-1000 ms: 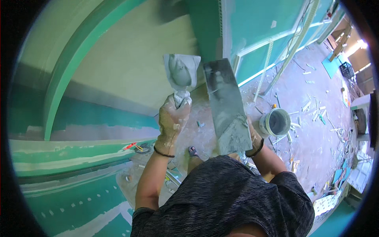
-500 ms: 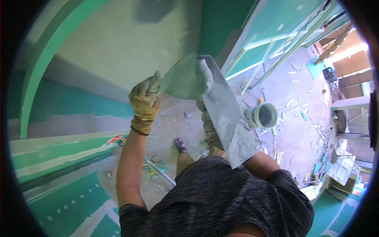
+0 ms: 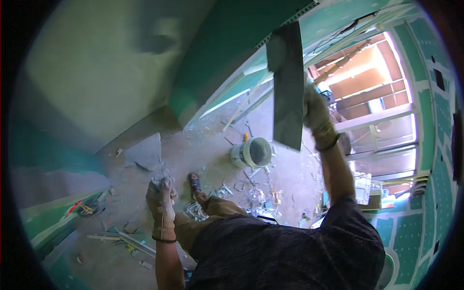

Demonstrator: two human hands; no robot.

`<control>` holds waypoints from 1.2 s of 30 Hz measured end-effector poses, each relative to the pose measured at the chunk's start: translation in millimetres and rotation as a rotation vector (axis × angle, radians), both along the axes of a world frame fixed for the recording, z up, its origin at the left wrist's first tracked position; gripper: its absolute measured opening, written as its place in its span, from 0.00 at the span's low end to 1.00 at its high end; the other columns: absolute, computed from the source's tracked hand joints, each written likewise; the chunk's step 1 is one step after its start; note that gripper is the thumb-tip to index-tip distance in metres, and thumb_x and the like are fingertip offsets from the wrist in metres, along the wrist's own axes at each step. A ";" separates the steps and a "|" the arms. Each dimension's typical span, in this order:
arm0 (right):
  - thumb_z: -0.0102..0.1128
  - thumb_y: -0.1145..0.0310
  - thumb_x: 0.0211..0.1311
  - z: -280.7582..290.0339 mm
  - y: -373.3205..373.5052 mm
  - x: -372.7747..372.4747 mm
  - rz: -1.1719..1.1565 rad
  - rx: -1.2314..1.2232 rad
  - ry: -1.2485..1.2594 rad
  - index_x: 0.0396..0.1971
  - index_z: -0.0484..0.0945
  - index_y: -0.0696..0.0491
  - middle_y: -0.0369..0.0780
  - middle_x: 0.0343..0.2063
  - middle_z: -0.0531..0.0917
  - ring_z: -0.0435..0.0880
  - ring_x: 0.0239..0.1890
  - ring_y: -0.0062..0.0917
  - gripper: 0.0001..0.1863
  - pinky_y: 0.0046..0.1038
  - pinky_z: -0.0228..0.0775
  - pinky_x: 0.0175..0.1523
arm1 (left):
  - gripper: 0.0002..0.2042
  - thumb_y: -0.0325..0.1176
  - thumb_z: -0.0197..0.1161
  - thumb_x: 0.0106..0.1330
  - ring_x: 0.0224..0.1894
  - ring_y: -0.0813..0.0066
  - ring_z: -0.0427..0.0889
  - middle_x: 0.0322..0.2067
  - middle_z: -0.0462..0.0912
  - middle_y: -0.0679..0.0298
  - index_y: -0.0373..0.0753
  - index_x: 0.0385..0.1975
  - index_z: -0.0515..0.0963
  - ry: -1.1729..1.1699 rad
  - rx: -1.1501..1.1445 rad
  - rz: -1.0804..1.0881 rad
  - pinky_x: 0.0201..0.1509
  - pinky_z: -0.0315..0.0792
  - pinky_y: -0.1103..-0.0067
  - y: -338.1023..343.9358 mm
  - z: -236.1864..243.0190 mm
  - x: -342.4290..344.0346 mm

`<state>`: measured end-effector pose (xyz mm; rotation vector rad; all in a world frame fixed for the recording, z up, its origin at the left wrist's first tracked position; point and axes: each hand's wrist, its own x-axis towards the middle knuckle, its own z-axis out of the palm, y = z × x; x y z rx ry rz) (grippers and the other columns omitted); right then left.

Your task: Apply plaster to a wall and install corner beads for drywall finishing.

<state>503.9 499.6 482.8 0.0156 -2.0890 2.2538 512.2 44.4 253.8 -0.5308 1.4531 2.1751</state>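
Left hand (image 3: 161, 198): fingers wrapped round scraper (image 3: 147, 152). Right hand (image 3: 319, 116): gripping trowel (image 3: 288, 92), far right; fingertips we cannot see.

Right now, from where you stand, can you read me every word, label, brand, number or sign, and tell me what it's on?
No readable text in this view.
Bucket: marks on its side, too blurred to read.
Wide flat blade in the right hand: no lettering visible.
Putty knife in the left hand: no lettering visible.
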 end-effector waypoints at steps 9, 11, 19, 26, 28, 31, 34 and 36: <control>0.61 0.71 0.67 151.2 -79.2 -104.1 -0.365 2.401 0.324 0.51 0.78 0.49 0.44 0.48 0.84 0.87 0.47 0.42 0.13 0.43 0.81 0.49 | 0.14 0.36 0.69 0.67 0.24 0.88 0.70 0.31 0.81 0.73 0.39 0.50 0.81 -0.125 0.069 -0.062 0.24 0.61 0.88 -14.6 -46.2 42.7; 0.61 0.70 0.67 159.0 -52.3 -115.4 -0.248 2.541 0.434 0.52 0.78 0.49 0.44 0.50 0.84 0.86 0.49 0.43 0.15 0.43 0.81 0.53 | 0.15 0.36 0.69 0.67 0.23 0.88 0.70 0.30 0.80 0.73 0.39 0.51 0.81 -0.135 0.021 -0.075 0.24 0.61 0.88 -21.0 -54.7 45.3; 0.60 0.68 0.70 175.7 3.9 -138.7 -0.250 2.455 0.549 0.58 0.78 0.52 0.44 0.59 0.83 0.84 0.58 0.40 0.18 0.39 0.79 0.62 | 0.17 0.40 0.71 0.66 0.22 0.87 0.69 0.29 0.80 0.74 0.40 0.51 0.82 -0.095 0.041 -0.059 0.23 0.60 0.86 -28.9 -59.1 41.7; 0.62 0.67 0.70 177.0 -22.1 -141.3 -0.127 2.617 0.557 0.57 0.80 0.48 0.44 0.54 0.85 0.86 0.54 0.40 0.17 0.38 0.80 0.59 | 0.17 0.41 0.70 0.68 0.22 0.87 0.69 0.33 0.84 0.73 0.40 0.52 0.83 -0.066 -0.009 -0.035 0.20 0.58 0.86 -26.8 -72.1 42.7; 0.62 0.68 0.70 174.7 -29.1 -144.6 -0.108 2.599 0.559 0.57 0.80 0.48 0.44 0.54 0.85 0.86 0.53 0.40 0.17 0.38 0.80 0.59 | 0.17 0.41 0.70 0.68 0.21 0.87 0.69 0.33 0.84 0.72 0.40 0.51 0.83 -0.069 -0.024 -0.065 0.20 0.58 0.86 -26.3 -67.0 39.4; 0.62 0.69 0.70 171.5 -38.7 -147.2 -0.346 2.245 0.300 0.57 0.79 0.49 0.44 0.53 0.85 0.86 0.52 0.40 0.17 0.37 0.80 0.58 | 0.16 0.41 0.69 0.68 0.20 0.86 0.69 0.32 0.84 0.72 0.41 0.50 0.83 -0.050 -0.020 -0.084 0.20 0.58 0.86 -22.7 -59.0 36.3; 0.62 0.64 0.71 170.5 -31.8 -151.7 -0.191 2.422 0.499 0.57 0.79 0.50 0.44 0.52 0.85 0.86 0.51 0.40 0.18 0.37 0.80 0.57 | 0.15 0.41 0.69 0.68 0.20 0.88 0.70 0.31 0.82 0.73 0.42 0.50 0.82 -0.026 0.024 -0.084 0.20 0.58 0.87 -18.4 -63.2 36.8; 0.62 0.64 0.71 171.2 -22.4 -155.5 -0.211 2.499 0.459 0.58 0.78 0.51 0.45 0.53 0.85 0.86 0.52 0.40 0.19 0.37 0.80 0.56 | 0.15 0.40 0.70 0.67 0.21 0.89 0.71 0.30 0.81 0.75 0.43 0.51 0.82 -0.024 0.046 -0.092 0.21 0.58 0.87 -15.3 -63.0 36.7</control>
